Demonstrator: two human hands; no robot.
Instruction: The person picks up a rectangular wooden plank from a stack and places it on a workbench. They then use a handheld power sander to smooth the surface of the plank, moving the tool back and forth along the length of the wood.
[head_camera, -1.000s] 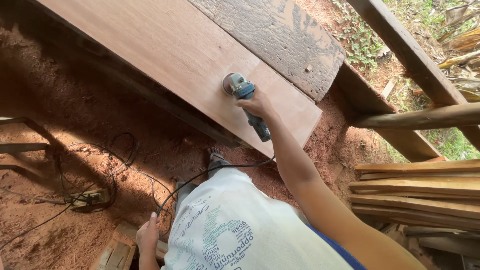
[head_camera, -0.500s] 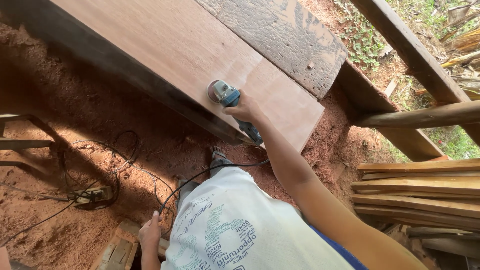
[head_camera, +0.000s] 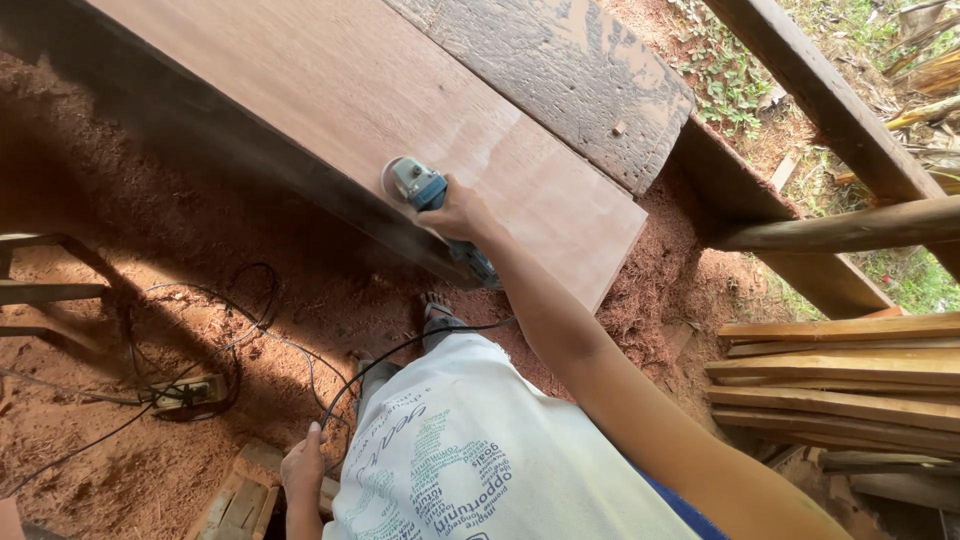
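Far left: weathered wooden frame piece (head_camera: 40, 292) over ground covered in reddish sawdust (head_camera: 120, 470). Just right of it: black power cords (head_camera: 230, 340) looped across the sawdust, meeting a small plug block (head_camera: 190, 392). Lower centre-left: left hand (head_camera: 303, 470) hanging low beside the white printed shirt (head_camera: 480, 460), fingers loosely curled, nothing held; slatted wooden block (head_camera: 235, 505) just beside and below it. Centre: long, smooth, reddish-brown wooden plank (head_camera: 330, 90) slanting from upper left to lower right; blue and grey handheld electric sander (head_camera: 425, 190) pressed flat on the plank near its near edge. Right hand (head_camera: 462, 215) wrapped firmly round the sander body, fingers fully closed on it, arm extended. Above and right of plank: rough, dark grey pitted board (head_camera: 560, 80) lying alongside. Far right: heavy diagonal timber beam (head_camera: 820, 100) and a stack of pale sawn boards (head_camera: 850, 385).
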